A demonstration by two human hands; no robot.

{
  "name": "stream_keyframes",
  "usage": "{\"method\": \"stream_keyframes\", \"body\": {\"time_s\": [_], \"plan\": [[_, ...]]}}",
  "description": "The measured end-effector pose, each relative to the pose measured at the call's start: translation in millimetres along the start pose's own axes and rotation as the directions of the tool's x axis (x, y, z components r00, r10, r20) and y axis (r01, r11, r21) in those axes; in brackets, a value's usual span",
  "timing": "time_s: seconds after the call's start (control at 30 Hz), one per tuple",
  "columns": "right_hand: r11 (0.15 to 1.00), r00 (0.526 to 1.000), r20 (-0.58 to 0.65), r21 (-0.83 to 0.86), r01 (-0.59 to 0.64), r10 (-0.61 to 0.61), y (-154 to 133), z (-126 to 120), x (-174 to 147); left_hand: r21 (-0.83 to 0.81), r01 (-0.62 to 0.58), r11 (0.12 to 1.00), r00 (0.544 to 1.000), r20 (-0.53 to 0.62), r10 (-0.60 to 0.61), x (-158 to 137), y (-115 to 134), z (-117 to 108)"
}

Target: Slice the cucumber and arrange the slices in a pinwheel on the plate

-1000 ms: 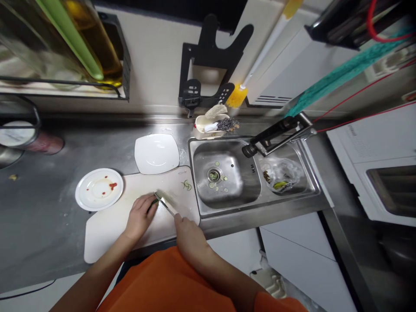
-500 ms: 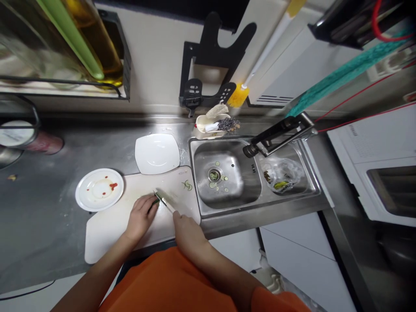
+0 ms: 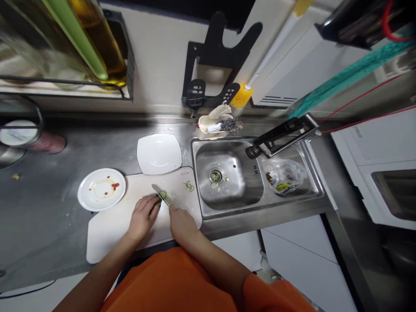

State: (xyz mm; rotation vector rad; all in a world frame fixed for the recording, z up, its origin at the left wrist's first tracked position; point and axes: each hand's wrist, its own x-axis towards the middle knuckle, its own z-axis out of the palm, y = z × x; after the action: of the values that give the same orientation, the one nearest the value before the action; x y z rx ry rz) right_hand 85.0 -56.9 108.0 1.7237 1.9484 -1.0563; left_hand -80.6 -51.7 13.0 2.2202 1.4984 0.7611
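Note:
My right hand (image 3: 182, 223) is closed round the handle of a knife (image 3: 158, 190), its blade slanting up to the left over the white cutting board (image 3: 112, 234). Beside the blade, my left hand (image 3: 143, 215) presses a dark green piece of cucumber to the board, mostly hidden under the fingers. A thin green-rimmed cucumber slice (image 3: 163, 194) shows just right of the blade. Farther right on the board lie several thin green peel-like strips (image 3: 189, 186).
A square white plate (image 3: 159, 154) stands behind the board. A round plate (image 3: 87, 197) with red smears overlaps its left edge. Right is a steel sink (image 3: 242, 182) with several slices round the drain, a faucet (image 3: 276, 134) above and a plastic bag (image 3: 292, 171) in the second basin.
The knife and my right hand have shifted slightly left and the blade lies nearer the left fingers. A cucumber slice now shows to the right of the blade.

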Motion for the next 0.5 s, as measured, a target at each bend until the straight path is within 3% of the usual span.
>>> {"method": "stream_keyframes", "body": {"time_s": [0.5], "plan": [[0.999,0.999,-0.007,0.021,-0.040,0.040,16.3,8.1,2.4,-0.038,-0.009,0.999,1.000,-0.012,0.008,-0.8,-0.2,-0.7]]}}
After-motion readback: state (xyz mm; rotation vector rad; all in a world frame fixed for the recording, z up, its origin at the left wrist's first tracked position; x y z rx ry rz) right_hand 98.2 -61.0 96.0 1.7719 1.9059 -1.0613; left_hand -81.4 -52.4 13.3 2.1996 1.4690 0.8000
